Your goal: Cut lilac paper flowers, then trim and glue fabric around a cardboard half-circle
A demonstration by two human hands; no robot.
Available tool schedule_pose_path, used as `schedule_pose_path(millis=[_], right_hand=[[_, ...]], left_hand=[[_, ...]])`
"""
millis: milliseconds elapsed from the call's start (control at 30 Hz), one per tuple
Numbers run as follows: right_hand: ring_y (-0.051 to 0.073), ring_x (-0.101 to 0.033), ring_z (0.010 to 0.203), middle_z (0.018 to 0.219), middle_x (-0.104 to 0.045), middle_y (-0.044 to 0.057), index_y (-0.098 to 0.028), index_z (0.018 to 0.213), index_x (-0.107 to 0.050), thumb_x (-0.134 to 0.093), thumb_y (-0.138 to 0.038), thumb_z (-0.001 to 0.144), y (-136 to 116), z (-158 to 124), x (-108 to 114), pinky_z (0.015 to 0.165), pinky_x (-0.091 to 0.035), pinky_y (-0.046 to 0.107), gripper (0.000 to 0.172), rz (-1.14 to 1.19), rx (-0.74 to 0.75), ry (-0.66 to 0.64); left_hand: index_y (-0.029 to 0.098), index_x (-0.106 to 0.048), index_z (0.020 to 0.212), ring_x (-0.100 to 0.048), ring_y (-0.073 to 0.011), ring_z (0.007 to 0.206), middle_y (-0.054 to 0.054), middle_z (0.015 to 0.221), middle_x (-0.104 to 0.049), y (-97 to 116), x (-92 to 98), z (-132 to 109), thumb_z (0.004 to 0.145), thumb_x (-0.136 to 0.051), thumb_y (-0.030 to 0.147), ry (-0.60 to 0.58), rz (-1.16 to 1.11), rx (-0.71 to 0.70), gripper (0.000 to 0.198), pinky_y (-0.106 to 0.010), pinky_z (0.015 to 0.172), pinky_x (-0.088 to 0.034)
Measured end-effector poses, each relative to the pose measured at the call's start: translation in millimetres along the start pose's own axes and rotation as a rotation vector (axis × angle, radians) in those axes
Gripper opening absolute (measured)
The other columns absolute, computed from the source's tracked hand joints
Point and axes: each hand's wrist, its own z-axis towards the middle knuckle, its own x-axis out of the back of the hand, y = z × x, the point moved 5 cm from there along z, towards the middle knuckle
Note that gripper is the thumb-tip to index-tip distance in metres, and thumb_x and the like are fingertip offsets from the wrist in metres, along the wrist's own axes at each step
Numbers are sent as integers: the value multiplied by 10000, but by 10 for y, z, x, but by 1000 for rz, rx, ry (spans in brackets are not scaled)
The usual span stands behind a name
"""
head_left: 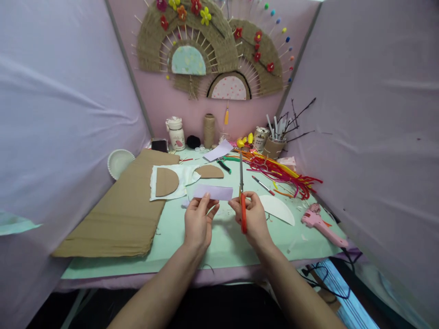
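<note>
My left hand (200, 220) pinches a lavender paper strip (213, 192) by its lower edge, thumb on top. In my right hand (253, 218) are red-handled scissors (243, 212), their blades pointing up and away from me. The fingertips of that hand are close to the strip's right end; whether they touch it I cannot tell. Left of the strip, a cardboard half-circle (167, 182) lies on white cloth (153, 185). Another cardboard half-circle (211, 172) rests just behind the strip. To the right lies a white half-circle (278, 209).
A big cardboard sheet (118, 214) covers the table's left side. Pliers (224, 165), a pen (263, 185) and many pipe cleaners (274, 169) lie beyond my hands. The pink glue gun (322, 224) is at the right edge. A twine spool (209, 130) stands at the back.
</note>
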Motion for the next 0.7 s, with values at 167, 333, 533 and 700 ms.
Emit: schedule_pose_path(millis=[167, 333, 533, 700], right_hand=[[23, -384, 360, 788, -641, -52, -239, 863, -398, -813, -307, 598, 11, -1, 7, 310, -268, 156, 496, 122, -54, 13], [32, -385, 347, 677, -586, -93, -244, 875, -392, -794, -301, 613, -3, 21, -20, 302, -275, 152, 483, 118, -9, 32], [29, -361, 321, 615, -558, -118, -247, 871, -392, -792, -278, 618, -90, 37, 21, 303, -267, 152, 474, 76, -13, 23], [29, -366, 348, 727, -629, -74, -248, 872, -387, -787, -325, 631, -117, 20, 12, 332, -276, 169, 473, 105, 16, 37]], left_hand=[[158, -585, 765, -611, -97, 706, 25, 730, -629, -20, -5, -10, 659, -762, 268, -3, -31, -23, 233, -276, 739, -504], [160, -608, 759, -616, -98, 730, 22, 762, -645, -31, -11, -59, 665, -761, 264, -12, -34, -34, 207, -283, 759, -506], [131, -677, 806, -644, -138, 771, -33, 810, -683, -103, -58, -52, 642, -785, 285, -174, 138, 94, 249, -279, 727, -500], [109, -665, 688, -630, -114, 656, -32, 664, -676, -73, -61, -11, 604, -805, 283, -82, 147, 47, 238, -261, 690, -492]])
